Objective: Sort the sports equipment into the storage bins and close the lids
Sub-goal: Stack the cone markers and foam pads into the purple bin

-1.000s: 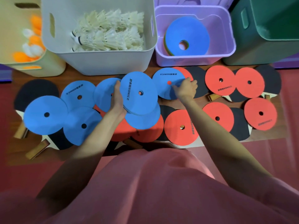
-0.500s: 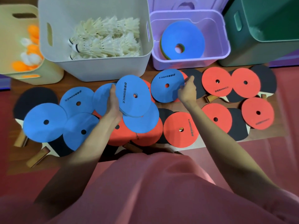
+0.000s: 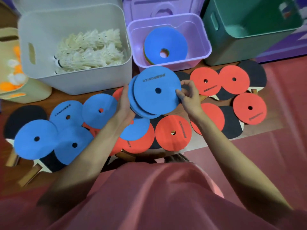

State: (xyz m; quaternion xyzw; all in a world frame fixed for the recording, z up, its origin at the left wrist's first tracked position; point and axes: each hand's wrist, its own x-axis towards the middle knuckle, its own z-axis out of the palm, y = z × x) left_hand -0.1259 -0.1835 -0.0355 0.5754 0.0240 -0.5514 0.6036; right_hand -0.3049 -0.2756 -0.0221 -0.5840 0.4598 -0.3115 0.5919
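Just before the purple bin (image 3: 169, 64), above the floor discs | stack of blue discs (image 3: 153, 92) is being held tilted, printed face up | left hand (image 3: 123, 103) is being curled under its left edge | right hand (image 3: 189, 95) is pinching its right rim.

The light is dim and even, with no single source showing. Soft shadows gather under the person's arms and along the near floor. The wide lens bends straight lines: the white bin (image 3: 49, 47) and green bin (image 3: 249, 30) lean outward toward the top corners. Motion blur softens the shuttlecocks (image 3: 89, 50), the far-left balls (image 3: 10, 77) and the paddle handles at lower left. Colours stay saturated, without glare.
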